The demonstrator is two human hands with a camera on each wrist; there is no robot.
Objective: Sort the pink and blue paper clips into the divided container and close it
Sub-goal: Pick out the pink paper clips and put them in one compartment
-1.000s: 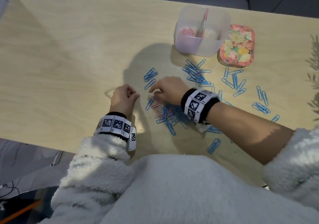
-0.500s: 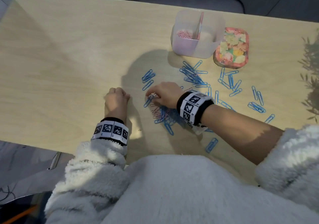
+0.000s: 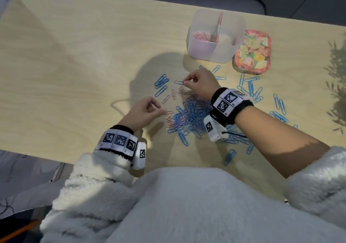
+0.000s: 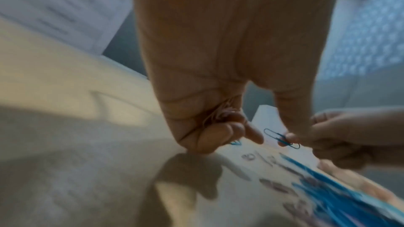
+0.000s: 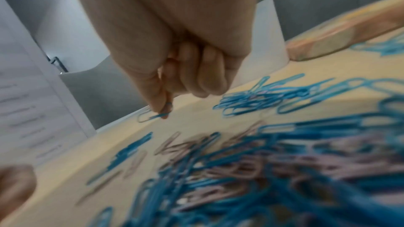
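A mixed pile of pink and blue paper clips (image 3: 189,117) lies on the wooden table in front of me. Just beyond it, my right hand (image 3: 185,81) pinches one blue paper clip (image 3: 178,82) between thumb and forefinger, which the right wrist view confirms on the blue paper clip (image 5: 153,116). At the pile's left edge my left hand (image 3: 155,108) is curled; its fingers hold a small bunch of pink paper clips (image 4: 218,118) against the palm. The divided container (image 3: 215,53) stands uncovered at the back, with pink clips (image 3: 201,36) in its left compartment. Its floral lid (image 3: 252,51) lies beside it on the right.
Loose blue clips (image 3: 250,89) are scattered right of the pile and toward the right table edge. A small group of blue clips (image 3: 161,82) and a few single pink clips (image 3: 173,94) lie left of my right hand. The table's near edge is close to my body.
My right hand has lifted off the pile and moved farther away, with a blue clip pinched. My left hand has shifted right toward the pile's edge.
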